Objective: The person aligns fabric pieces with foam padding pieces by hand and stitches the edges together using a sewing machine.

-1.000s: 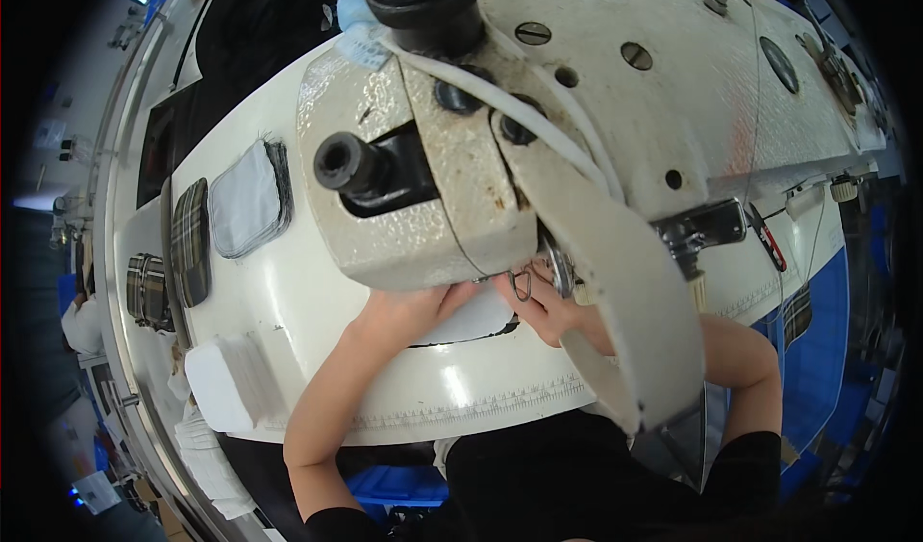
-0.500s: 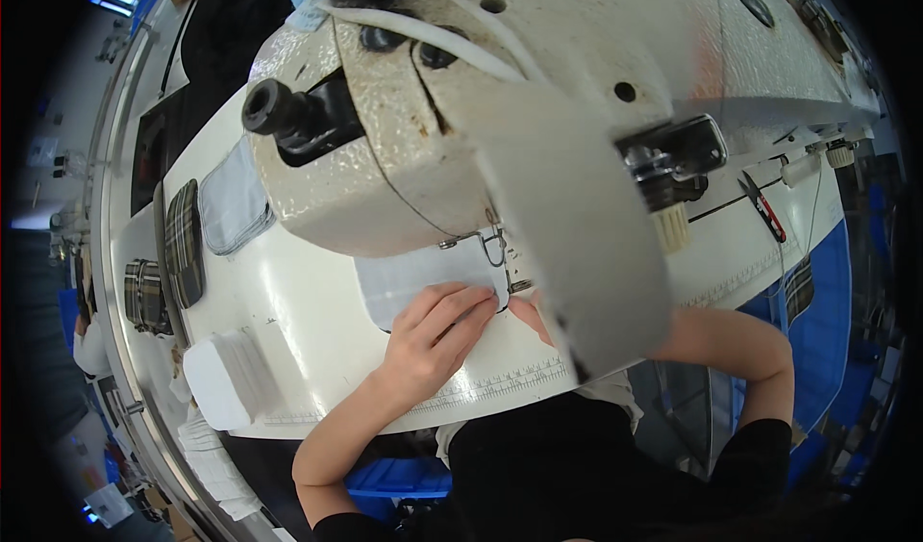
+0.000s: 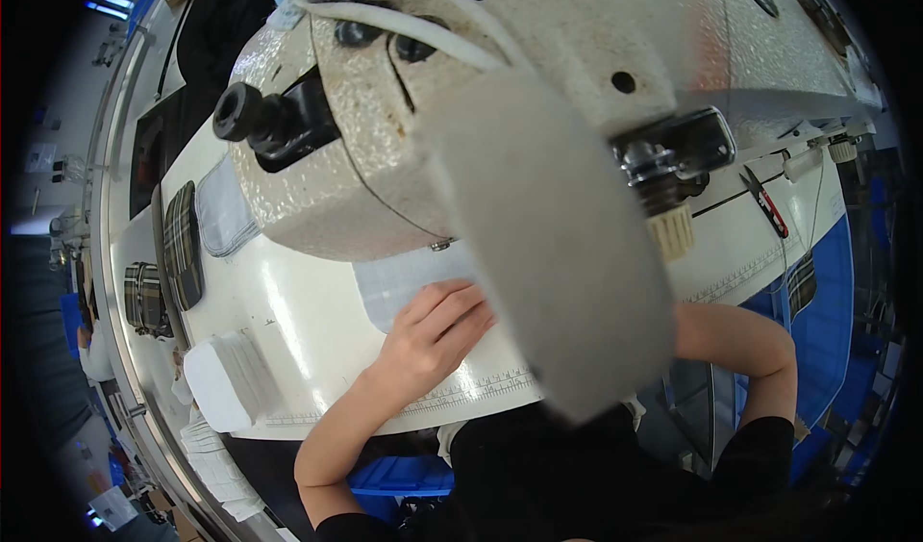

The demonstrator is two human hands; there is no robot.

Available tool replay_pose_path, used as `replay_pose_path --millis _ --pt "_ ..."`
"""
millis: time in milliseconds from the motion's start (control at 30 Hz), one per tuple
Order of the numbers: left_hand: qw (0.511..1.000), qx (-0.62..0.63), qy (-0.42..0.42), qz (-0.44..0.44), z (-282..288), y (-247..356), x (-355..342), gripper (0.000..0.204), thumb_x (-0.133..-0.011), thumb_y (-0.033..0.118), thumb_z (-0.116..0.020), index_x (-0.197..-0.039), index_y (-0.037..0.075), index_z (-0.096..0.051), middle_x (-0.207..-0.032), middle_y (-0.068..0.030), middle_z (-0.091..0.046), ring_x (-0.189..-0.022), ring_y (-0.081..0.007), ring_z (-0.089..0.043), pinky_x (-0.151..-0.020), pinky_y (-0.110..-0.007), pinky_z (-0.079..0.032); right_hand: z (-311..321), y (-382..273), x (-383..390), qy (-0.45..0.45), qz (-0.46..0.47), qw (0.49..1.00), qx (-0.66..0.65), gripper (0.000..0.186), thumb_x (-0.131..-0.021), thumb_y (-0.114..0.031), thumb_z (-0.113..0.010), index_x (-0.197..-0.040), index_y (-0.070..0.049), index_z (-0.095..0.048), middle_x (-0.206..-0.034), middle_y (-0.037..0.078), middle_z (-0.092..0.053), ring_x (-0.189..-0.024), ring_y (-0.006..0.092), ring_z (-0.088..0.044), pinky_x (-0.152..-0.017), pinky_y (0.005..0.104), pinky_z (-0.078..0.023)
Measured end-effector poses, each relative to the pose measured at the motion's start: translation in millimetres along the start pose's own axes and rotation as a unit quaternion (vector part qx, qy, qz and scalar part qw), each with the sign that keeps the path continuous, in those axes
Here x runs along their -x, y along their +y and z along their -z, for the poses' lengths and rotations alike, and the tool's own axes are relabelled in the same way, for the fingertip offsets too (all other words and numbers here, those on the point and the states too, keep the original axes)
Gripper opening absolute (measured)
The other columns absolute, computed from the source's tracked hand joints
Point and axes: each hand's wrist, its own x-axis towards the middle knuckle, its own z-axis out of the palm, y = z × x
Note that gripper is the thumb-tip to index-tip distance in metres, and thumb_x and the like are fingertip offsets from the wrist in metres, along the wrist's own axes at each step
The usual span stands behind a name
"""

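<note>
A light blue-grey fabric piece (image 3: 392,287) lies on the white sewing table under the head of an industrial sewing machine (image 3: 317,220). My left hand (image 3: 435,338) rests at its near edge, fingers bent and pressed together on the cloth, the fingertips partly behind a blurred grey rounded panel (image 3: 558,244). That panel also covers the needle area and my whole right hand. Only the right forearm (image 3: 731,335) shows, reaching in from the right behind it.
Left of the machine lie a stack of light blue fabric pieces (image 3: 223,210) and dark plaid pieces (image 3: 183,244). A white stack (image 3: 223,383) stands at the near left. Red-and-black thread snips (image 3: 766,205) lie at the right, near a blue bin (image 3: 827,302).
The view has shifted slightly, and the grey panel now hides more, including the right fingers and the needle area seen before. My left hand stays on the fabric piece.
</note>
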Motion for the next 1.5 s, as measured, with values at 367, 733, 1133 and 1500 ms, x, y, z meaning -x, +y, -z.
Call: replay_pose_path --millis 367,733,1133,1500 --pt "0.989 0.0 -0.145 -0.035 10 -38 13 0.045 -0.077 -0.004 -0.066 -0.122 -0.003 -0.068 -0.125 -0.0126 -0.066 -0.12 -0.0296 -0.061 -0.101 -0.04 -0.051 -5 24 -8 0.008 0.014 1.0 -0.006 0.023 -0.073 -0.012 -0.069 -0.092 0.001 -0.068 -0.085 0.005 -0.059 -0.076 0.0183 -0.061 -0.061 0.031 -0.051" --pt "0.976 0.041 -0.084 0.195 -6 -84 5 0.023 -0.096 0.006 -0.063 -0.119 0.01 -0.063 -0.106 -0.0027 -0.065 -0.098 -0.0167 -0.062 -0.087 -0.033 -0.053 -20 57 -18 -0.026 -0.117 0.993 0.014 0.006 -0.065 -0.008 -0.066 -0.065 -0.004 -0.061 -0.077 0.009 -0.06 -0.069 0.0262 -0.065 -0.06 0.0381 -0.053" --pt "0.983 0.035 -0.09 0.153 3 -82 -3 0.009 -0.096 0.015 -0.066 -0.101 0.009 -0.063 -0.092 -0.0028 -0.061 -0.083 -0.0165 -0.057 -0.078 -0.032 -0.051 -13 57 -18 0.048 -0.099 0.994 0.01 0.011 -0.063 -0.009 -0.071 -0.067 -0.006 -0.06 -0.074 0.005 -0.057 -0.063 0.0241 -0.062 -0.057 0.0379 -0.05" --pt "0.984 -0.141 -0.058 0.091 -6 -51 -5 0.038 -0.087 0.034 -0.078 -0.107 0.003 -0.068 -0.091 -0.0097 -0.064 -0.08 -0.0257 -0.06 -0.071 -0.037 -0.049 -15 59 -22 0.025 -0.08 0.996 0.037 0.007 -0.064 -0.008 -0.068 -0.067 -0.005 -0.062 -0.075 0.008 -0.056 -0.065 0.0253 -0.062 -0.059 0.0387 -0.05"
